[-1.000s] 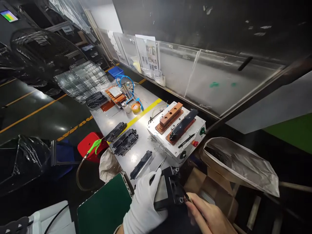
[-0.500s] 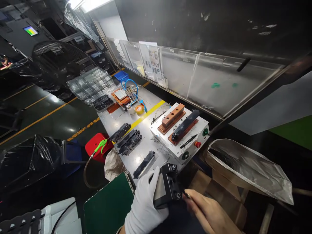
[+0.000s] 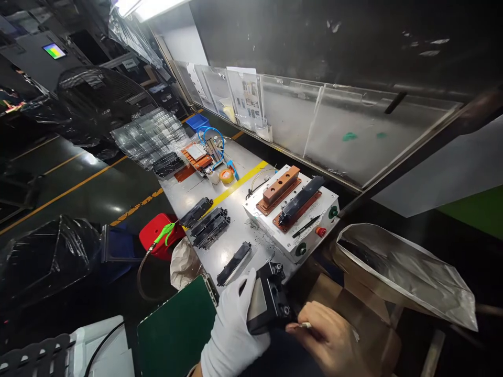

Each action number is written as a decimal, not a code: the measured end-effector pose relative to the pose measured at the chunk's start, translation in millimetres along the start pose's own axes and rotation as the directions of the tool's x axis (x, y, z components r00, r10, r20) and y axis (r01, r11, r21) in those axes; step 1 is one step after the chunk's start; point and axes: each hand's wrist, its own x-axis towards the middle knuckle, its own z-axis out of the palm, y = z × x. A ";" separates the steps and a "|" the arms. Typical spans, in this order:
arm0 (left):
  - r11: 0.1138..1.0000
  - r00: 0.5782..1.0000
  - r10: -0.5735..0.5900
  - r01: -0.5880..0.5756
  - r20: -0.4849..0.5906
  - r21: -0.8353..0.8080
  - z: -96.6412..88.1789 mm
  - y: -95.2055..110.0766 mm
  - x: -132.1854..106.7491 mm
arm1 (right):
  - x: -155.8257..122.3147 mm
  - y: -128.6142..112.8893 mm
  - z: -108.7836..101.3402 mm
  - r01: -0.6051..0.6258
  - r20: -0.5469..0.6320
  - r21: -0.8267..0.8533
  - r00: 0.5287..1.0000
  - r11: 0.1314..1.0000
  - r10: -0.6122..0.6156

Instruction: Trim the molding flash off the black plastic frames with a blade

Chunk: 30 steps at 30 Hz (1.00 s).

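Low centre, the gloved left hand point(image 3: 236, 320) is clamped around a black housing point(image 3: 272, 299). At its four o'clock, the bare right hand point(image 3: 326, 330) pinches a slim pale implement point(image 3: 306, 325), seemingly working its edge, calling for steadiness. A lined carton point(image 3: 363, 281) limits room at three, a white fixture box point(image 3: 285, 239) at one; metal surface point(image 3: 238, 209) stretches toward eleven.

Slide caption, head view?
Beside the metal bench, the gloved left hand holds a black part; the bare right hand grips a slender object.

left hand point(image 3: 234, 327): gloved, thumb extended, fingers wrapped | right hand point(image 3: 328, 332): bare, fingers curled
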 end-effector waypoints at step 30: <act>0.887 0.933 0.050 -0.205 0.355 0.413 -3.1 -34.7 12.4 | -4.5 9.0 27.6 -0.895 0.704 0.411 0.434 0.176 0.562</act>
